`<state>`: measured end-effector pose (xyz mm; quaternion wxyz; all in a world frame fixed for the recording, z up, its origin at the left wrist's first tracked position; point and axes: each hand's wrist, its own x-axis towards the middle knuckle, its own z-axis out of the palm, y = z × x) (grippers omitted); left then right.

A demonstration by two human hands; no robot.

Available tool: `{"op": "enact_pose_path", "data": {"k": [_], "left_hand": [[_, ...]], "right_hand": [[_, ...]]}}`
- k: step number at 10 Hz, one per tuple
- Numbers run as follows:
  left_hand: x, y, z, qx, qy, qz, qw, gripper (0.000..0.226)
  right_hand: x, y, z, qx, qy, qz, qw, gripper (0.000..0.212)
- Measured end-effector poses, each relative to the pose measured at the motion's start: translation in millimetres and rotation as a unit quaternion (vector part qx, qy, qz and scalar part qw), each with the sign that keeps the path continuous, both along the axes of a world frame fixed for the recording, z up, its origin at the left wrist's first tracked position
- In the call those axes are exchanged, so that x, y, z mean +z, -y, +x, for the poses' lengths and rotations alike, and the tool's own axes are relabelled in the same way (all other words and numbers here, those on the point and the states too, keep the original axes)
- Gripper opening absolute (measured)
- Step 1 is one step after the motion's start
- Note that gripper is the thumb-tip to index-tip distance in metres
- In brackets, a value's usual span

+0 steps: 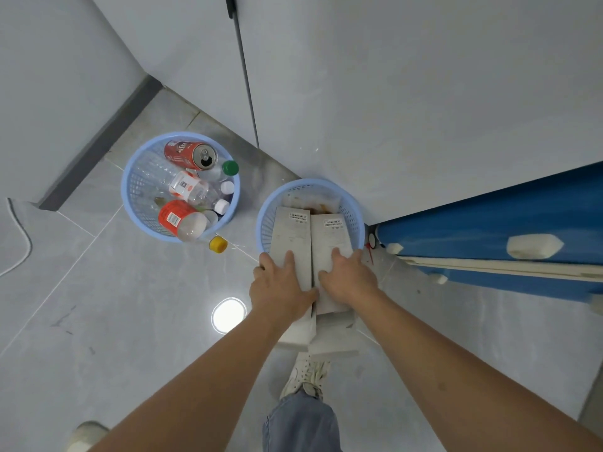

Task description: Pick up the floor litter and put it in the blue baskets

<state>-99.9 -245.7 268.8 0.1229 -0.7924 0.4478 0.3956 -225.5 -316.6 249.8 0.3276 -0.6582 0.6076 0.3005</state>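
Two flat grey cartons point(295, 243) lean into right basket point(354, 212) | left hand point(280, 288), right hand point(347, 277) pressed flat, fingers spread, clamping nothing | likely light, stiff; grip near edges.

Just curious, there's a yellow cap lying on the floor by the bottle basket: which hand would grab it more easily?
Probably the left hand: the yellow cap lies on its side, while the right hand would have to cross over. Both are now pressing flat boxes into the other basket.
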Motion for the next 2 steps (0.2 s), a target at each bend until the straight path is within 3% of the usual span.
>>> {"op": "enact_pose_path", "data": {"k": [1, 2], "left_hand": [[-3.0, -0.3, 7.2, -0.012, -0.030, 0.009, 0.999, 0.081], [4.6, 4.3, 10.9, -0.056, 0.006, -0.018, 0.998, 0.076]], "right_hand": [[-0.6, 6.6, -11.3, -0.018, 0.044, 0.047, 0.998, 0.068], [9.1, 9.9, -11.5, -0.017, 0.052, 0.004, 0.998, 0.063]]}}
